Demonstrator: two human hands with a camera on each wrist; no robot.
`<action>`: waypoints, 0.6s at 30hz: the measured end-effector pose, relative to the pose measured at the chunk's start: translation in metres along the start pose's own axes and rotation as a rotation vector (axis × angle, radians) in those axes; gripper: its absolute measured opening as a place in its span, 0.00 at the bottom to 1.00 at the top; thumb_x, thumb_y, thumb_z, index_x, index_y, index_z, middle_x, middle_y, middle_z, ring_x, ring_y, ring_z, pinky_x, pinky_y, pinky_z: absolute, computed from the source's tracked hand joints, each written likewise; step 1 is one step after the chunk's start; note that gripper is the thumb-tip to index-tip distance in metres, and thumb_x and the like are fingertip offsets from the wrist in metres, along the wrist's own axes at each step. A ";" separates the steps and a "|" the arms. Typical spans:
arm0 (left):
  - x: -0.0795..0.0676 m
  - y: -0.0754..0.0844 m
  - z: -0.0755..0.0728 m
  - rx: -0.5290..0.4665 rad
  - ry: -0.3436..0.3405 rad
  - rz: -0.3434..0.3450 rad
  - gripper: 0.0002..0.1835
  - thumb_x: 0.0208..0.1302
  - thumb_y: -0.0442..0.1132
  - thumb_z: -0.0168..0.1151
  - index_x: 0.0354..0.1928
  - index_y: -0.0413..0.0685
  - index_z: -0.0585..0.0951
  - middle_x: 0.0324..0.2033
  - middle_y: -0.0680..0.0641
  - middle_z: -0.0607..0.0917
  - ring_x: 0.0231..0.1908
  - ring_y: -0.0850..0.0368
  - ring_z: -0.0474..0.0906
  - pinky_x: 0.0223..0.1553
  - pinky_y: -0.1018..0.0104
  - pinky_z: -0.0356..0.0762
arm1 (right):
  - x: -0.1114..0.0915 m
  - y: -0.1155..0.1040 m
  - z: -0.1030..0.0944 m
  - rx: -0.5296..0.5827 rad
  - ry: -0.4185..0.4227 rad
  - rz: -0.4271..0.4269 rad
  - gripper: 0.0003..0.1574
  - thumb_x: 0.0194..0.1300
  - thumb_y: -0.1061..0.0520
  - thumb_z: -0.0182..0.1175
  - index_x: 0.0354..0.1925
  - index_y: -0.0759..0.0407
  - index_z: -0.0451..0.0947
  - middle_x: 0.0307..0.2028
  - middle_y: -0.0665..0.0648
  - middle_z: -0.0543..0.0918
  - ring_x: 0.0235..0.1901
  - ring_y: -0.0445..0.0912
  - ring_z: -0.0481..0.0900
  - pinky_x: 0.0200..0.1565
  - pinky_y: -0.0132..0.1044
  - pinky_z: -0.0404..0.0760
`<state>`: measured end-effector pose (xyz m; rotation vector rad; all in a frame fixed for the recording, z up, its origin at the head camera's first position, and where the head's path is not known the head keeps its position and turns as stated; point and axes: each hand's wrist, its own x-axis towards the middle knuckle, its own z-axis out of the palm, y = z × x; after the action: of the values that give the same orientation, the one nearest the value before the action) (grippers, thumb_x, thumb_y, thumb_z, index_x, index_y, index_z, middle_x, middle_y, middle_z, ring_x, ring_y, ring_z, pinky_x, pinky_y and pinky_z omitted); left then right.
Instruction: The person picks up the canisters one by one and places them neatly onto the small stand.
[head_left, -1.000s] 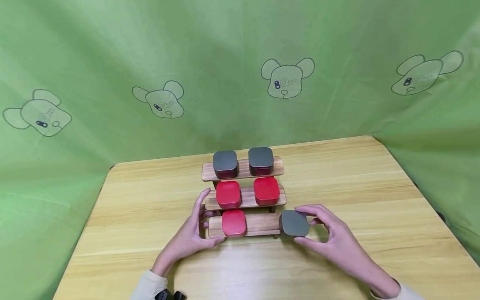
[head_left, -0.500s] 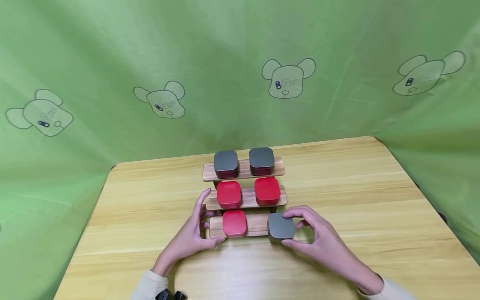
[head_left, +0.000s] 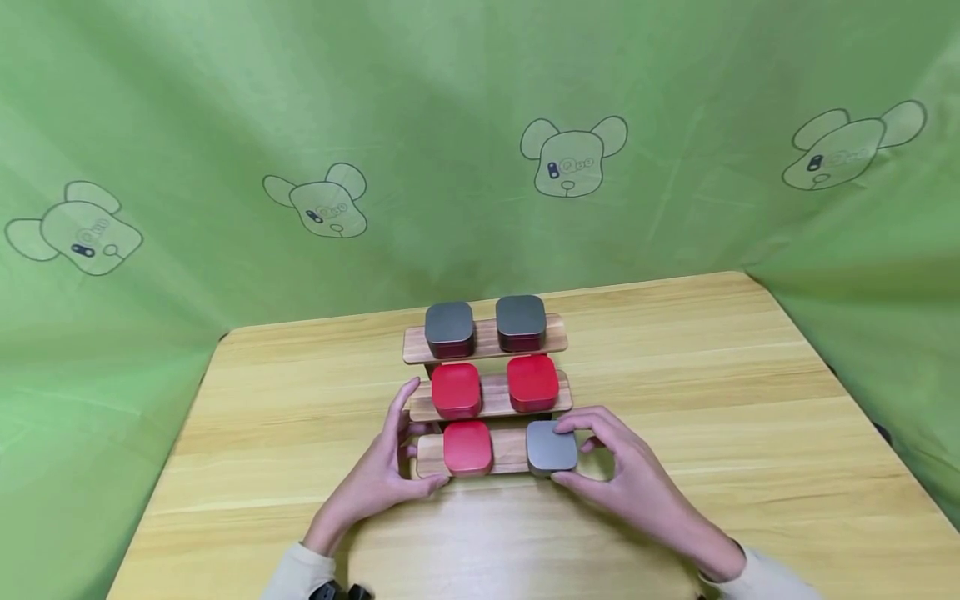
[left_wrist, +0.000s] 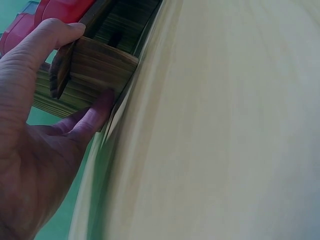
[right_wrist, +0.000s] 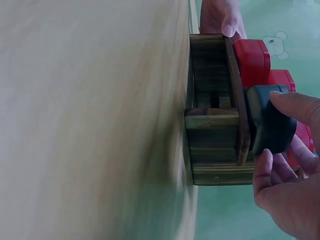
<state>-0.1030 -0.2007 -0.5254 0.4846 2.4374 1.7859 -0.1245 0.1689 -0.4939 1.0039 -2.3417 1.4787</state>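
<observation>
A three-step wooden display stand (head_left: 512, 451) stands on the table. On its lowest step, my right hand (head_left: 626, 467) pinches a dark grey square tin (head_left: 551, 446) between thumb and fingers at the right end. A red square tin (head_left: 468, 447) sits left of it on the same step. My left hand (head_left: 382, 467) grips the stand's left end, its thumb on the front edge of the lowest step; the left wrist view shows the thumb (left_wrist: 65, 32) on the board and fingers against the side support.
Two red tins, one left (head_left: 457, 390) and one right (head_left: 533, 383), occupy the middle step. Two dark grey tins, left (head_left: 450, 328) and right (head_left: 521, 322), stand on the top step. A green curtain (head_left: 450, 242) hangs behind the wooden table (head_left: 720, 367).
My right hand has moved left with the dark grey tin, from beyond the lowest step's right end to on that step. My left hand has stayed at the stand.
</observation>
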 end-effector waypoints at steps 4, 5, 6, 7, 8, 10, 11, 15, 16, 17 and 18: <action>0.000 -0.001 0.000 -0.009 0.002 -0.001 0.74 0.52 0.36 0.89 0.88 0.76 0.44 0.66 0.42 0.78 0.65 0.45 0.78 0.51 0.60 0.81 | 0.001 -0.001 0.004 -0.013 0.017 0.012 0.42 0.47 0.68 0.88 0.59 0.51 0.83 0.59 0.54 0.84 0.52 0.45 0.83 0.48 0.34 0.87; 0.000 -0.001 0.000 -0.010 0.001 0.000 0.74 0.52 0.36 0.89 0.88 0.76 0.44 0.66 0.42 0.77 0.65 0.45 0.78 0.51 0.61 0.81 | 0.001 -0.002 0.004 -0.019 0.022 0.018 0.42 0.47 0.68 0.88 0.59 0.51 0.84 0.59 0.53 0.84 0.51 0.45 0.83 0.47 0.34 0.87; 0.001 -0.001 0.000 -0.013 0.001 -0.001 0.74 0.52 0.36 0.89 0.88 0.76 0.44 0.67 0.41 0.77 0.65 0.45 0.78 0.51 0.61 0.81 | 0.001 -0.002 0.005 -0.024 0.028 0.022 0.42 0.47 0.67 0.88 0.59 0.51 0.84 0.59 0.53 0.84 0.50 0.45 0.83 0.47 0.33 0.87; 0.001 -0.001 0.000 -0.015 0.000 -0.001 0.74 0.52 0.35 0.89 0.88 0.76 0.44 0.67 0.41 0.77 0.65 0.45 0.78 0.51 0.61 0.80 | 0.001 -0.002 0.005 -0.029 0.033 0.024 0.42 0.47 0.67 0.89 0.59 0.50 0.84 0.59 0.53 0.84 0.49 0.45 0.83 0.47 0.33 0.86; 0.001 -0.001 0.000 -0.015 -0.001 -0.001 0.74 0.52 0.35 0.89 0.88 0.76 0.44 0.67 0.41 0.77 0.64 0.45 0.78 0.51 0.61 0.80 | 0.001 -0.002 0.006 -0.032 0.037 0.024 0.42 0.46 0.67 0.89 0.59 0.50 0.84 0.59 0.53 0.84 0.48 0.45 0.83 0.48 0.32 0.86; 0.001 -0.001 0.000 -0.014 -0.001 -0.002 0.74 0.52 0.35 0.89 0.88 0.76 0.44 0.67 0.41 0.77 0.64 0.45 0.78 0.51 0.61 0.80 | 0.000 -0.002 0.007 -0.040 0.044 0.020 0.42 0.46 0.67 0.89 0.58 0.50 0.85 0.58 0.53 0.85 0.45 0.44 0.83 0.47 0.30 0.84; 0.001 -0.001 0.000 -0.015 -0.001 -0.003 0.74 0.52 0.35 0.89 0.88 0.76 0.44 0.67 0.41 0.78 0.64 0.45 0.78 0.51 0.61 0.80 | 0.000 -0.002 0.008 -0.042 0.047 0.016 0.42 0.46 0.67 0.89 0.59 0.50 0.85 0.58 0.53 0.85 0.44 0.44 0.82 0.47 0.29 0.83; 0.000 -0.001 0.000 -0.011 0.001 -0.001 0.75 0.51 0.34 0.89 0.88 0.76 0.44 0.69 0.41 0.77 0.65 0.45 0.78 0.53 0.61 0.81 | -0.001 -0.001 0.011 -0.047 0.058 -0.002 0.42 0.47 0.67 0.89 0.60 0.51 0.86 0.57 0.54 0.86 0.41 0.45 0.81 0.46 0.27 0.80; 0.000 -0.001 0.000 -0.011 0.002 0.000 0.75 0.51 0.34 0.89 0.88 0.76 0.44 0.69 0.40 0.77 0.65 0.45 0.78 0.53 0.61 0.81 | -0.001 -0.001 0.011 -0.050 0.060 -0.003 0.43 0.47 0.67 0.89 0.61 0.51 0.86 0.57 0.54 0.86 0.41 0.46 0.81 0.46 0.27 0.80; 0.000 -0.001 0.000 -0.011 0.003 0.001 0.75 0.51 0.34 0.89 0.88 0.76 0.44 0.69 0.40 0.77 0.65 0.45 0.78 0.53 0.60 0.81 | -0.001 -0.001 0.012 -0.052 0.061 -0.003 0.43 0.47 0.67 0.89 0.61 0.52 0.86 0.57 0.54 0.86 0.41 0.46 0.80 0.47 0.26 0.80; 0.000 -0.001 0.000 -0.010 0.004 0.001 0.75 0.51 0.34 0.89 0.88 0.76 0.44 0.69 0.40 0.77 0.65 0.45 0.78 0.53 0.60 0.81 | -0.001 -0.002 0.013 -0.053 0.062 -0.002 0.43 0.47 0.67 0.89 0.62 0.52 0.86 0.57 0.54 0.86 0.41 0.46 0.80 0.47 0.26 0.80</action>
<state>-0.1033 -0.2010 -0.5260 0.4823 2.4296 1.8008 -0.1204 0.1580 -0.4991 0.9333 -2.3229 1.4180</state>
